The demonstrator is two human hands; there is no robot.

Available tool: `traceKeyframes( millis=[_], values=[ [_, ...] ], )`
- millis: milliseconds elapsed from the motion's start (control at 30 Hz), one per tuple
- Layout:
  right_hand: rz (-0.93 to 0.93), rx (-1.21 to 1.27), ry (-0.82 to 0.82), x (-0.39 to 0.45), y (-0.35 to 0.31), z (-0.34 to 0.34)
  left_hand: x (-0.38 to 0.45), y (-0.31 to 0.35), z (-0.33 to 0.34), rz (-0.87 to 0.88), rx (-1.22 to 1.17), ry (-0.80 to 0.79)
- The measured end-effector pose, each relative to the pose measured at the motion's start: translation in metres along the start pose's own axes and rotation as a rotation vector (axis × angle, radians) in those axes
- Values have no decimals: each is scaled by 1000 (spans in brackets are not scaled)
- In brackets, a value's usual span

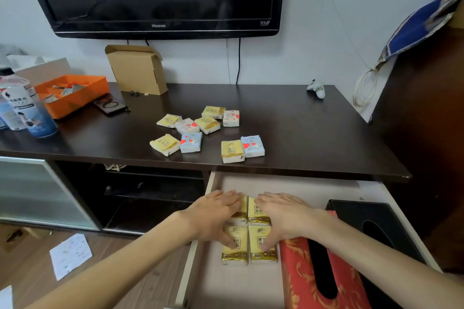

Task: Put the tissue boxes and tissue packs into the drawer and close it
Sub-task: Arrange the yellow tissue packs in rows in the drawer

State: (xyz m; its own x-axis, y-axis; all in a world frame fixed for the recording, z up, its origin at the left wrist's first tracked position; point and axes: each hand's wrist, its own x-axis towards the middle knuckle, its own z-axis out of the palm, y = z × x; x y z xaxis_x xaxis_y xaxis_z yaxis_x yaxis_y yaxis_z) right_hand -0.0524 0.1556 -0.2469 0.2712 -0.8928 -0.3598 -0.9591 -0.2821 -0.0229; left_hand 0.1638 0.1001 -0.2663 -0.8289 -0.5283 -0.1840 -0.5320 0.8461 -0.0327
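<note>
Now both hands flat, fingers spread, holding nothing: left hand [213,216] and right hand [283,218] press yellow packs [261,246] in open drawer [216,281], beside red box [308,281] and black box [371,226]. More small packs [208,133] wait on worktop [301,130]. Risk: loose pile rides high, jams drawer.

The left hand [216,211] and right hand [281,213] lie flat over the two rear yellow plastic-wrapped tissue packs [258,211] in the open white drawer [195,258], hiding most of their printing. The red gold-patterned tissue box [301,276] and the black tissue box [356,211] are cut off by the bottom edge. Print on the clear plastic water bottle [22,105] is unreadable.
</note>
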Motion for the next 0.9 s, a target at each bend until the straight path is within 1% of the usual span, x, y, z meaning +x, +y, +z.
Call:
traceKeyframes(
  millis=[100, 267, 433, 733, 900],
  values=[
    [18, -35, -44, 7, -8, -1, 7, 4, 7, 17, 18, -9],
    [43, -64, -8, 8, -10, 0, 10, 5, 13, -14, -103, -16],
    [57, -60, -12, 7, -9, -5, 18, 3, 10, -20, -133, -19],
    [65, 31, 1, 7, -5, -2, 24, 5, 14, -34, -214, -41],
    [72, 40, 9, 7, -2, 2, 26, 6, 14, -27, -239, -35]
  ],
)
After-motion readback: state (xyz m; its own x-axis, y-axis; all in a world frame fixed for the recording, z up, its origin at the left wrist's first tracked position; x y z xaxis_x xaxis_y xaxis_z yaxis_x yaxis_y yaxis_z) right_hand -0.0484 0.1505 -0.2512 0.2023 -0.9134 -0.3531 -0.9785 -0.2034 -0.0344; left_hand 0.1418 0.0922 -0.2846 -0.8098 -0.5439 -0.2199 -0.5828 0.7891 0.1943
